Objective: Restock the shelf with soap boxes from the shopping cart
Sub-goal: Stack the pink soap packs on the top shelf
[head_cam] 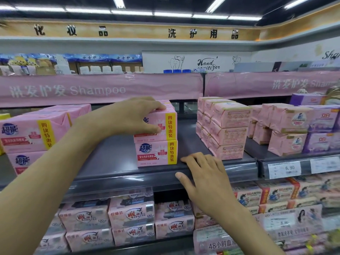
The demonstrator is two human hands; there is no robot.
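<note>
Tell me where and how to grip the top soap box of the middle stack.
Probably grip the top soap box across its height near the left end, coming from the front: fingers over the top face, thumb on the front face, as the left hand does now. It lies flat on the lower box, so its underside is closed off.

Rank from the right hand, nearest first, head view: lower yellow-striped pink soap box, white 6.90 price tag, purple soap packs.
1. Lower yellow-striped pink soap box: just left of the right hand.
2. White 6.90 price tag: rightward on the shelf edge.
3. Purple soap packs: far right.
</note>
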